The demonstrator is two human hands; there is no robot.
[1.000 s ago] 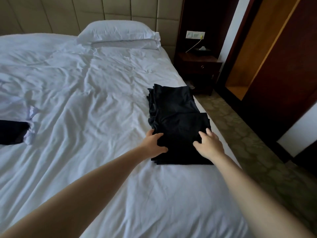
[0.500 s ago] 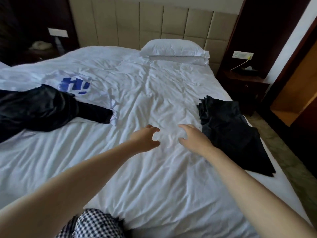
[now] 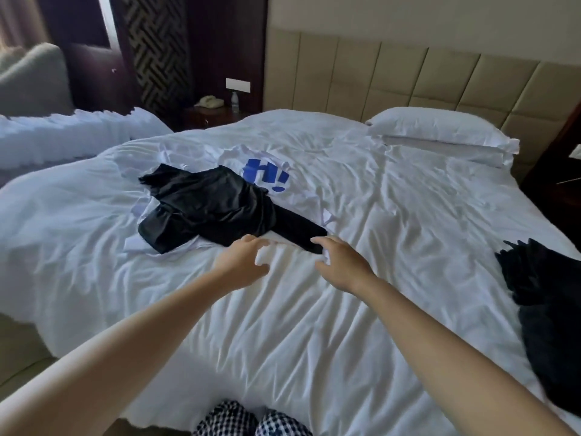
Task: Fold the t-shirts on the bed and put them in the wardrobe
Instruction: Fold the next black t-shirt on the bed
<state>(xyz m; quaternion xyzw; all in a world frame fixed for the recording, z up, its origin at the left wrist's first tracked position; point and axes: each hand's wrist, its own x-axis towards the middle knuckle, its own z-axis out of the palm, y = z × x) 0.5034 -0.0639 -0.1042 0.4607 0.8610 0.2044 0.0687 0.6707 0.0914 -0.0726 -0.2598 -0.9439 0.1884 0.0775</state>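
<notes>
Sprawling bed: white, rumpled covers fill most of the view.
White shirt: unfolded at the bed's middle, blue print facing up, partly covered.
Black shirt: crumpled on top of the white shirt at the bed's middle, one sleeve stretched toward the hands.
Stack: dark folded shirts at the bed's right edge.
Pillow: white, at the bed's head end.
Left hand: over the bed's middle, fingers half-curled and apart, gripping nothing.
Right hand: just beside the sleeve's end, fingers loosely bent and apart; contact unclear.
</notes>
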